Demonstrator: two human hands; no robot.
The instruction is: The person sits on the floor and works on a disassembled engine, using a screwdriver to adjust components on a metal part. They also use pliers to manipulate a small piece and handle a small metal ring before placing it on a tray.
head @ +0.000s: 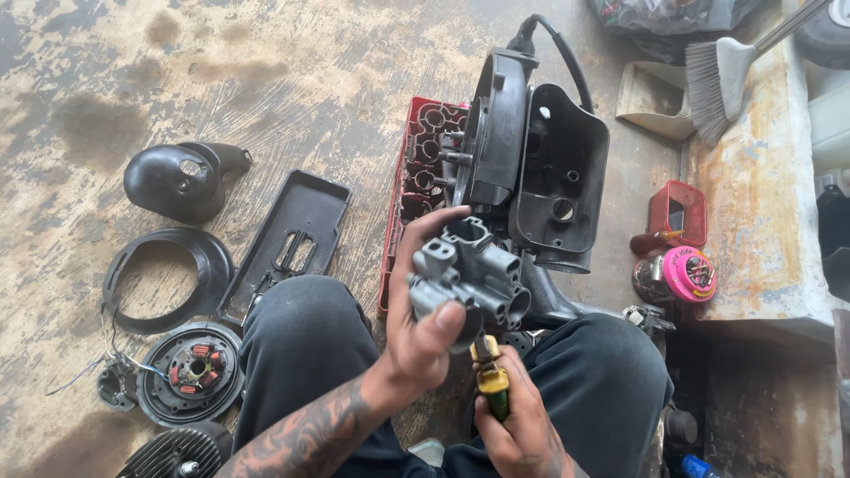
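Left hand (423,332): grasps grey metal pump head (469,270), raised above the lap. Right hand (522,425): clenched on yellow-green screwdriver (491,381), tip up against the head's underside. Behind: black engine housing (536,159) on red tray (416,177). Floor, left: black lid (292,235), ring (168,279), dome cover (177,181), stator plate (193,370).

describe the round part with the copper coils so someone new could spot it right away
Start at the person's left knee and look left onto the stained floor. Below the open black ring lies a round black plate. Unlike its plain black neighbours, it has orange-red coils in its centre, with thin wires trailing left.
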